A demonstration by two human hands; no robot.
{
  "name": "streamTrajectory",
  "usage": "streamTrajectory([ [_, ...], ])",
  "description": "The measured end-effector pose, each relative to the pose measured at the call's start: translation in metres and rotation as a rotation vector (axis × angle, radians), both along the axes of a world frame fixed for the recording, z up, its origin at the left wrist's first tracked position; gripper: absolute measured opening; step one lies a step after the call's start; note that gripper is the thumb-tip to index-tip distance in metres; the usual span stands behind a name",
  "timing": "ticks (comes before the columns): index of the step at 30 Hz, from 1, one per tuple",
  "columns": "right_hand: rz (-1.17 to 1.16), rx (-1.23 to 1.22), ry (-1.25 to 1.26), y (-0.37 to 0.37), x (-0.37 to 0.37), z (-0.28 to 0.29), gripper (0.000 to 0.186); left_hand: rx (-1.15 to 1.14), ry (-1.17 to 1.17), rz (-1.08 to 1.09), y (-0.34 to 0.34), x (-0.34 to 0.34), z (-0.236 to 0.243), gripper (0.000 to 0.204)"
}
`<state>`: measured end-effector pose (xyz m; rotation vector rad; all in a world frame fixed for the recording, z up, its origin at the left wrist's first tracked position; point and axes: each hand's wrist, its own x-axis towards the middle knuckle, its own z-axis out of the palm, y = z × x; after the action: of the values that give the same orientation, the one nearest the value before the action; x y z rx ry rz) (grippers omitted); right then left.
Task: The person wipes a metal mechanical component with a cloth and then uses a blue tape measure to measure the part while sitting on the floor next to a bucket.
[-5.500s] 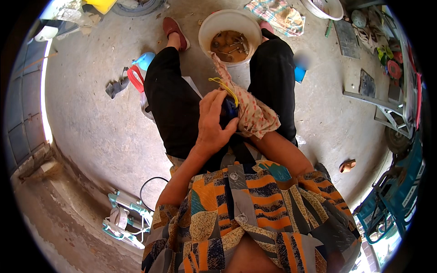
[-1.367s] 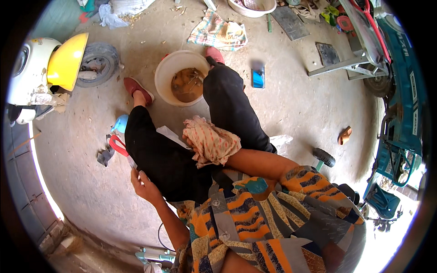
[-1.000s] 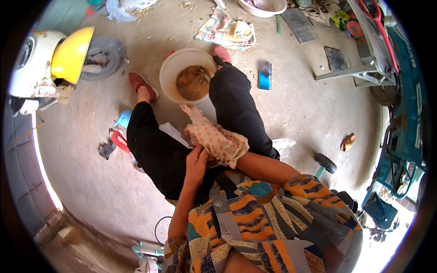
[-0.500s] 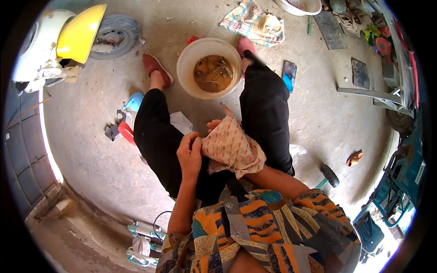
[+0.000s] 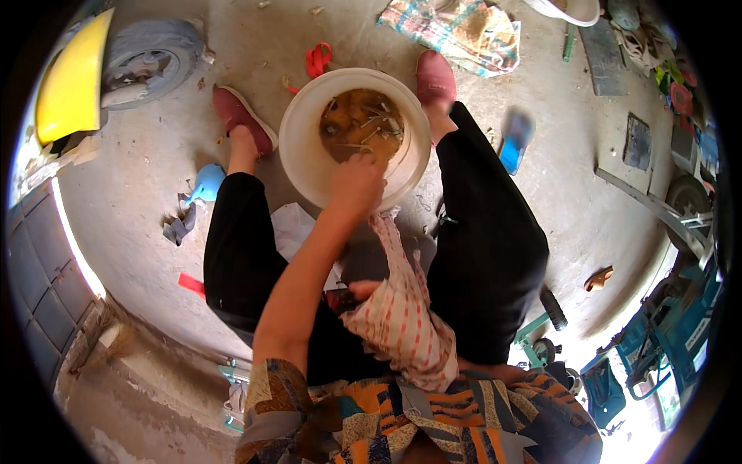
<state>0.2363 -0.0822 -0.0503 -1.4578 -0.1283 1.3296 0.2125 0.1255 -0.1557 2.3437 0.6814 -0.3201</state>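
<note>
A white bucket (image 5: 294, 147) stands on the floor between my feet. Brownish liquid (image 5: 348, 120) lies in its bottom, with several metal pieces that look like bolts or rods. My left hand (image 5: 359, 185) reaches over the near rim, fingers drawn together at the liquid's edge; what they hold, if anything, is hidden. A pale cloth (image 5: 410, 325) with red marks is bunched over my right hand (image 5: 363, 290) at my lap, one end stretching toward the bucket's rim. Only a bit of the right hand's fingers shows, closed at the cloth. A small dark red thing beside them is unclear.
A checked cloth (image 5: 456, 31) and a blue-and-dark phone-like slab (image 5: 516, 143) lie ahead right. A red ribbon-like strip (image 5: 317, 60) sits behind the bucket. At left are a wheel (image 5: 151, 66), a yellow panel (image 5: 73, 77) and a blue rubber-like thing (image 5: 207, 183).
My left hand has left the cloth at my lap and moved forward into the bucket. The cloth now stretches longer toward the bucket, and the right hand has come nearer my body.
</note>
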Motion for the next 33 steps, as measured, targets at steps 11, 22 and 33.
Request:
streamTrajectory([
  [11, -0.187, -0.198, 0.054, 0.010, 0.037, -0.056, 0.037, 0.457, -0.115, -0.690, 0.022, 0.064, -0.155, 0.028],
  [22, -0.202, -0.141, 0.001, 0.025, 0.047, -0.065, 0.032, 0.401, -0.196, -0.401, 0.037, 0.064, -0.116, 0.021],
  [33, 0.028, 0.133, -0.068, 0.021, -0.013, -0.030, 0.028, -0.958, -0.822, 1.261, 0.007, -0.024, 0.070, 0.010],
])
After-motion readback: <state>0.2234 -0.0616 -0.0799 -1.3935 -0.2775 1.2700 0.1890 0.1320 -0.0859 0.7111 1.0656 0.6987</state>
